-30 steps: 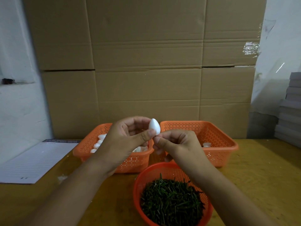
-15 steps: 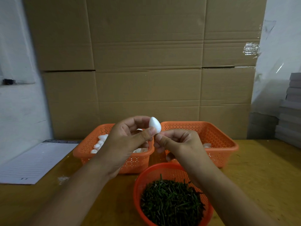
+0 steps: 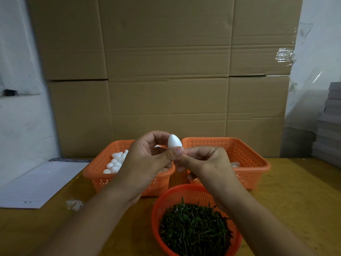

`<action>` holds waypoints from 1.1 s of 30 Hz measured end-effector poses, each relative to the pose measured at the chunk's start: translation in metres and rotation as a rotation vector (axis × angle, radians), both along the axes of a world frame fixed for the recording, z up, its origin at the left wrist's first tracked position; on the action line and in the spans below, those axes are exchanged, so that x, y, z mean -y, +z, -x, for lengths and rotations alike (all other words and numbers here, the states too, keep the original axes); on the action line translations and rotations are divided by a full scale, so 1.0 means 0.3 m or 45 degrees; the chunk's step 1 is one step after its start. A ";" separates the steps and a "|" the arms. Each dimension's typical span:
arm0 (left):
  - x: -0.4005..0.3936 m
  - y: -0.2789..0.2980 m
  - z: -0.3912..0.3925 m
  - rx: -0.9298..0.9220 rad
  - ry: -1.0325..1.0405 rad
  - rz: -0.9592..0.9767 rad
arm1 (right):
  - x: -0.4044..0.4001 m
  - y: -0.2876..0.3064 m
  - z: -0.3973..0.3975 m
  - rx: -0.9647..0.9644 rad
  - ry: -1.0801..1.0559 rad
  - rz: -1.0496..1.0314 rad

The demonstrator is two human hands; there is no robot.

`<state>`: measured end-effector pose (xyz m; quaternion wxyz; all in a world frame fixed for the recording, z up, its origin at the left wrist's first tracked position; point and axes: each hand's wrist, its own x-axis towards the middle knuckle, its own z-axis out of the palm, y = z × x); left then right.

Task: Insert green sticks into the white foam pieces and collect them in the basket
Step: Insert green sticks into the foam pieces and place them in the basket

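Observation:
My left hand (image 3: 147, 159) pinches a white egg-shaped foam piece (image 3: 174, 141) between thumb and fingers, pointed end up. Just below it my right hand (image 3: 204, 163) meets the left, thumb and fingers pinched together at the foam's base; whatever it pinches is hidden. A round orange basket (image 3: 184, 193) in front holds a heap of green sticks (image 3: 195, 230). The left rectangular orange basket (image 3: 99, 172) holds several white foam pieces (image 3: 115, 163). Inside the right rectangular orange basket (image 3: 254, 163) a little white foam shows.
A lined paper pad (image 3: 40, 183) lies at the left on the yellow wooden table (image 3: 299, 200). White crumbs (image 3: 74, 204) lie near it. A cardboard wall (image 3: 166, 71) stands behind the baskets. Grey stacked boards (image 3: 330, 122) rise at the right.
Both hands with the foam piece have drifted slightly left and up; the right hand's pinch has closed in under the foam.

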<state>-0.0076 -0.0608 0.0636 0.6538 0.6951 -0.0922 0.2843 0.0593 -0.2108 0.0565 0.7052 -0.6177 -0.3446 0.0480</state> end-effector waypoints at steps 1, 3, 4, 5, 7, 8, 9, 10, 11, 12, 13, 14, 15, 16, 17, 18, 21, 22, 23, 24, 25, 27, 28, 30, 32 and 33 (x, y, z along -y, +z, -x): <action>0.001 0.000 0.000 0.004 0.006 0.000 | -0.001 -0.001 0.000 0.003 -0.002 0.002; 0.004 0.001 -0.001 0.018 0.011 0.008 | -0.001 0.000 0.001 0.007 -0.013 0.004; 0.005 0.002 -0.001 0.024 0.011 0.019 | -0.001 0.000 0.001 0.010 -0.017 0.004; 0.006 0.002 -0.003 0.027 0.009 0.032 | 0.000 0.000 0.002 0.015 -0.020 0.004; 0.005 0.001 -0.004 0.022 0.003 0.044 | -0.001 0.002 0.006 0.022 -0.022 0.008; 0.004 0.001 -0.004 0.015 -0.002 0.040 | -0.001 0.003 0.008 0.017 -0.019 0.009; 0.001 0.000 -0.003 0.005 -0.010 0.034 | 0.000 0.004 0.011 0.006 -0.013 0.010; -0.004 0.000 -0.002 -0.008 -0.021 0.032 | 0.002 0.006 0.012 -0.012 0.000 0.011; -0.009 0.002 -0.001 -0.026 -0.033 0.036 | 0.005 0.009 0.012 -0.031 0.016 0.012; -0.016 0.006 0.002 -0.048 -0.047 0.045 | 0.009 0.012 0.011 -0.049 0.033 0.014; -0.024 0.011 0.006 -0.068 -0.070 0.059 | 0.013 0.015 0.009 -0.065 0.048 0.020; -0.032 0.015 0.009 -0.086 -0.100 0.075 | 0.017 0.017 0.008 -0.078 0.064 0.031; -0.038 0.020 0.013 -0.100 -0.132 0.088 | 0.020 0.020 0.007 -0.085 0.081 0.047; -0.043 0.023 0.016 -0.109 -0.155 0.094 | 0.022 0.021 0.008 -0.084 0.099 0.067; -0.045 0.025 0.018 -0.116 -0.170 0.093 | 0.023 0.022 0.009 -0.073 0.117 0.088; -0.046 0.025 0.018 -0.124 -0.180 0.083 | 0.023 0.023 0.011 -0.056 0.133 0.107; -0.043 0.023 0.019 -0.145 -0.248 0.048 | 0.021 0.023 0.019 -0.016 0.173 0.135; -0.043 0.023 0.019 -0.149 -0.265 0.043 | 0.021 0.024 0.020 -0.012 0.181 0.136; -0.045 0.023 0.019 -0.153 -0.272 0.040 | 0.022 0.025 0.021 -0.013 0.186 0.135; -0.048 0.023 0.019 -0.157 -0.275 0.035 | 0.023 0.025 0.021 -0.016 0.188 0.136; -0.050 0.023 0.018 -0.159 -0.276 0.026 | 0.023 0.026 0.021 -0.019 0.190 0.137; -0.054 0.020 0.017 -0.156 -0.264 0.012 | 0.022 0.024 0.020 -0.024 0.191 0.138; -0.055 0.019 0.015 -0.150 -0.248 0.006 | 0.021 0.023 0.020 -0.025 0.186 0.134; -0.055 0.016 0.011 -0.135 -0.201 -0.006 | 0.019 0.021 0.018 -0.018 0.164 0.125; -0.055 0.014 0.008 -0.118 -0.153 -0.025 | 0.017 0.020 0.016 -0.003 0.140 0.120; -0.055 0.013 0.007 -0.110 -0.136 -0.034 | 0.016 0.019 0.015 0.006 0.130 0.122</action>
